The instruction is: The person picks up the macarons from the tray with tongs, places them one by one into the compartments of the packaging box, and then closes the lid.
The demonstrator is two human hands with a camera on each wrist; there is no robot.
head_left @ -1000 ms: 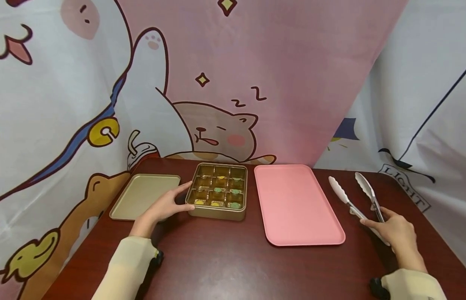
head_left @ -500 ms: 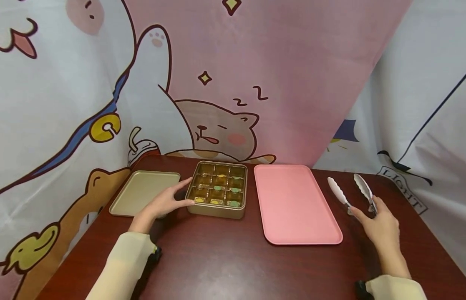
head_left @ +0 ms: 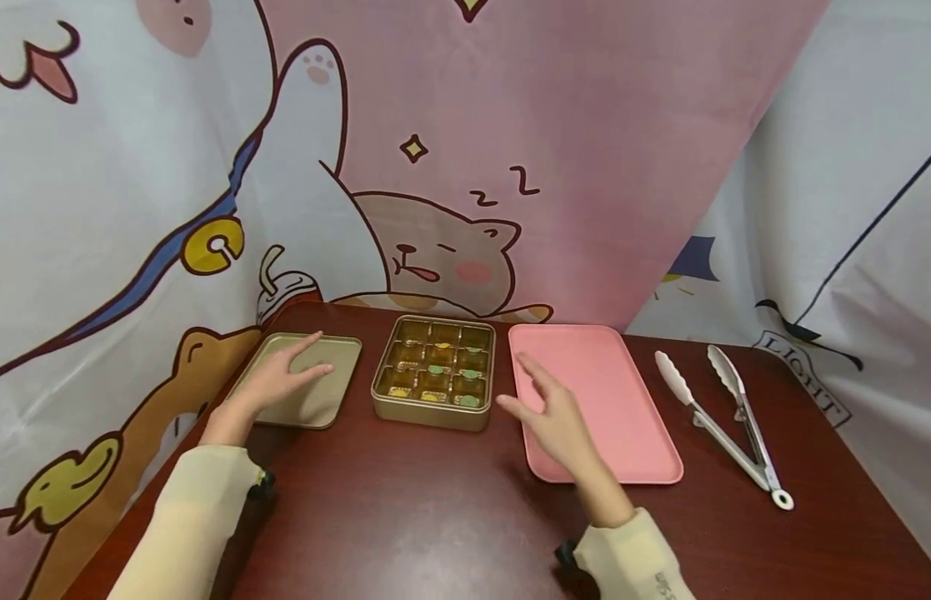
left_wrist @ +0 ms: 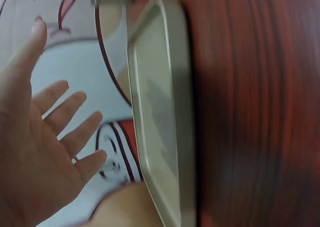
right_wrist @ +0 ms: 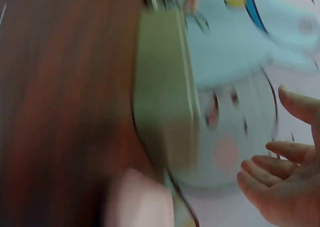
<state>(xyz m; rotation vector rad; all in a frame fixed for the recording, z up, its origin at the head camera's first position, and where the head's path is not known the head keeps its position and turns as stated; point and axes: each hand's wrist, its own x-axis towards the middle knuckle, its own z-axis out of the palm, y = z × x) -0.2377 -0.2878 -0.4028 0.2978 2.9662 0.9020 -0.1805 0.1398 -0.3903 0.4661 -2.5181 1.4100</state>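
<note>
My left hand (head_left: 270,385) hovers over a shallow gold lid (head_left: 333,379), its fingers spread and holding nothing. In the left wrist view that same hand (left_wrist: 45,142) is beside the raised rim of the lid (left_wrist: 180,102). A gold tin box (head_left: 431,413) with a divided insert stands between the hands; small yellow and green pieces lie in several compartments. Relaxed and holding nothing, my right hand (head_left: 555,423) is above the left edge of a pink tray (head_left: 615,400), just right of the tin. The right wrist view is blurred, with the tin's side (right_wrist: 162,82) in it.
Metal tongs (head_left: 728,446) with white scalloped tips lie spread apart on the dark red table (head_left: 435,517), right of the pink tray. A cartoon-printed cloth (head_left: 585,167) hangs behind the table and along its sides.
My right hand has let go of the tongs and moved left to the pink tray's edge. My left hand has come off the tin's left side and moved left over the lid.
</note>
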